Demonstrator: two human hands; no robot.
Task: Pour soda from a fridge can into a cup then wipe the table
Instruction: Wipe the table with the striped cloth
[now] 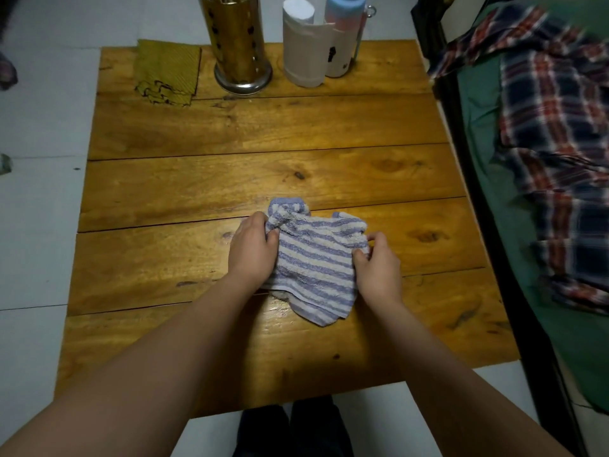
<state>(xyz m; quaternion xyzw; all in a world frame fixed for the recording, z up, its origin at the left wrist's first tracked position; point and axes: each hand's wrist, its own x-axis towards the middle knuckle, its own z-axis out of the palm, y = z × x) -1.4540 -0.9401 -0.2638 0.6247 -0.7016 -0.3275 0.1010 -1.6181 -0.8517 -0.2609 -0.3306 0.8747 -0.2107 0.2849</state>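
A blue-and-white striped towel lies crumpled on the wooden table, near the front middle. My left hand grips the towel's left edge, with fingers pinched into a fold. My right hand pinches the towel's right edge. Both hands rest on the tabletop. No soda can or cup shows in this view.
At the table's back stand a perforated metal holder, a paper roll and a bottle with a blue lid. A folded yellow-green cloth lies at the back left. A bed with a plaid shirt borders the right side.
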